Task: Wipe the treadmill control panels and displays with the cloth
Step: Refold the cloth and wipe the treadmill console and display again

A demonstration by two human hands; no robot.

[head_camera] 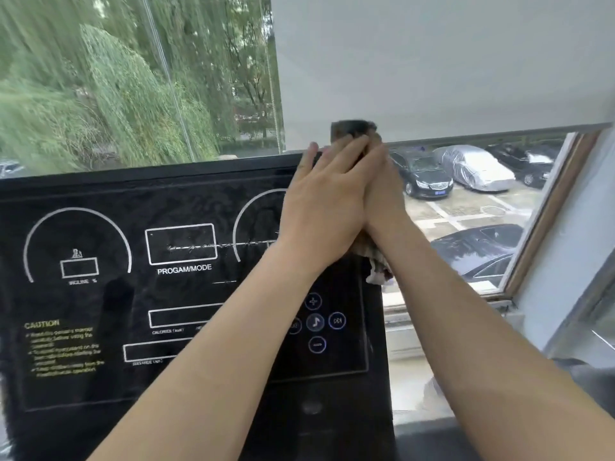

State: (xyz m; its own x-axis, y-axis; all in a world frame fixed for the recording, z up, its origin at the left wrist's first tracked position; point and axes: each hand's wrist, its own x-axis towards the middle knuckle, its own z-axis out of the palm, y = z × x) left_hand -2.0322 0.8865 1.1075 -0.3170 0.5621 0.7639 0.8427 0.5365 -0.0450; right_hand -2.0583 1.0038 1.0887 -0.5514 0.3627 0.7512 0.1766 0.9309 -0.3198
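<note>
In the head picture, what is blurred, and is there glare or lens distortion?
Head view: daylight comes from the window; the cloth is motion-blurred; the small yellow caution lines are too soft to read; the glossy control panel shows faint reflections and streaks, no strong glare; the wide lens tilts upright lines.

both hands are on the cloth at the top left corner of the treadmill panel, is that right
Not quite. The head view shows the left hand and right hand on the cloth at the top right corner of the treadmill panel, not the top left.
</note>
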